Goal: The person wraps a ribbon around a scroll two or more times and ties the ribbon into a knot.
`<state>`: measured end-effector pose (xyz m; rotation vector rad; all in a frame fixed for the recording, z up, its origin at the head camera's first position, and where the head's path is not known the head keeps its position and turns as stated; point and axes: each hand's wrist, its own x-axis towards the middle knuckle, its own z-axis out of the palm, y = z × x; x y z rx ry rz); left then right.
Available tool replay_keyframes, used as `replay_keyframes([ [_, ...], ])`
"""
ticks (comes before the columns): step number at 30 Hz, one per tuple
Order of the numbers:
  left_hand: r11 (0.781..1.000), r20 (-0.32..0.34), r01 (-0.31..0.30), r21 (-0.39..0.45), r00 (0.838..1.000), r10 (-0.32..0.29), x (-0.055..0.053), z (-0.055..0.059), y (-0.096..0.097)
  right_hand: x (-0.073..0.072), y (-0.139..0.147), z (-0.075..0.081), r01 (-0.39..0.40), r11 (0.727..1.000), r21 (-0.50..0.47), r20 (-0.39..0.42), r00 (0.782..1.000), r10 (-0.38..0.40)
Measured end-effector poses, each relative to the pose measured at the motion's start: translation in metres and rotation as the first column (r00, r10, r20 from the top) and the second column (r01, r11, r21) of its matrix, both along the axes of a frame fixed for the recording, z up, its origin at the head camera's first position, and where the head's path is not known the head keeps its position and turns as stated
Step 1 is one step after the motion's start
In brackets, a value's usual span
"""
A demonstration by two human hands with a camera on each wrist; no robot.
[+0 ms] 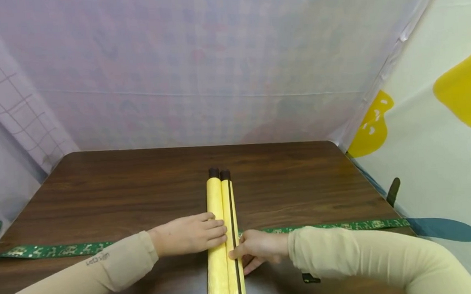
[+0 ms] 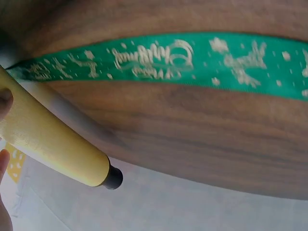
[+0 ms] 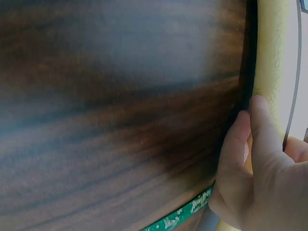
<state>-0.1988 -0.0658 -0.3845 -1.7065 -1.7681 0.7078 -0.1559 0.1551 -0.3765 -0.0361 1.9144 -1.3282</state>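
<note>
"Item?"
"Yellow double roll; dark end caps, dark stripe on the right."
"Position?"
"On the wood-grain table, long axis running near to far, caps toward the far edge."
"Hands?"
"Left hand, fingers laid across; right hand apparently pinching, fingertips partly hidden."

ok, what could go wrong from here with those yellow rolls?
The left hand only rests on the left yellow roll, so that roll might turn. The right hand pinches the right yellow roll, so the pair could part. The green ribbon seems to pass beneath; shifting the rolls may drag it askew.
</note>
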Motion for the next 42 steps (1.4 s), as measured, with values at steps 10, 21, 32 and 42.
replay_keyframes([
  [10,1.000,0.007,-0.019,-0.018,1.000,0.019,0.006,-0.008,0.003,0.006,0.004,-0.005,-0.024,1.000,-0.006,0.004,1.000,0.024],
  [21,0.999,0.052,-0.045,0.009,0.998,0.044,0.013,-0.010,0.002,0.006,0.007,-0.005,-0.051,0.996,0.078,-0.024,0.998,0.053],
  [32,0.895,0.385,-0.292,0.339,0.910,0.151,0.010,-0.003,-0.021,-0.007,0.011,0.015,-0.167,0.924,0.343,-0.131,0.966,0.223],
  [42,0.711,0.627,-0.691,0.131,0.613,0.480,0.018,0.001,-0.034,-0.034,0.031,0.013,-0.040,0.716,0.697,-0.567,0.580,0.585],
])
